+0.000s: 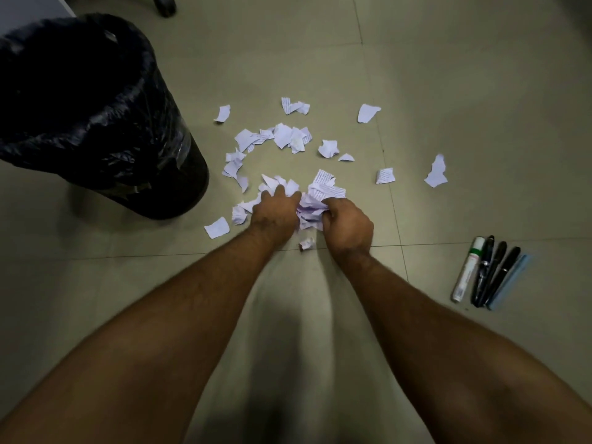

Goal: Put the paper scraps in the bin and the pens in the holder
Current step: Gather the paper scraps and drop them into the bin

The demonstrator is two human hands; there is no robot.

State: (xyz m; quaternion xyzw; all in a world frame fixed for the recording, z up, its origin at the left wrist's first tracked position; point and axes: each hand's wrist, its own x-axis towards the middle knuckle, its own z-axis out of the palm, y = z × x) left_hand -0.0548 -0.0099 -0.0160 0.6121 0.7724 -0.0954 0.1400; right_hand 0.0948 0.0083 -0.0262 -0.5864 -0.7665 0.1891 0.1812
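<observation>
Curling round the paper scraps (309,208), both the left hand (275,213) and right hand (347,224) grip them.

Not much else on my feed honestly: a pale grey-green tiled floor (448,75) with thin dark grout lines, a dark rounded chair caster or foot (165,4) at the top edge, and a white panel corner (28,8) top left.

Both bare forearms extend forward and down, converging. Left hand (275,213) palm-down, fingers spread forward and bent at the tips. Right hand (347,224) knuckles up, fingers curled inward toward the left
</observation>
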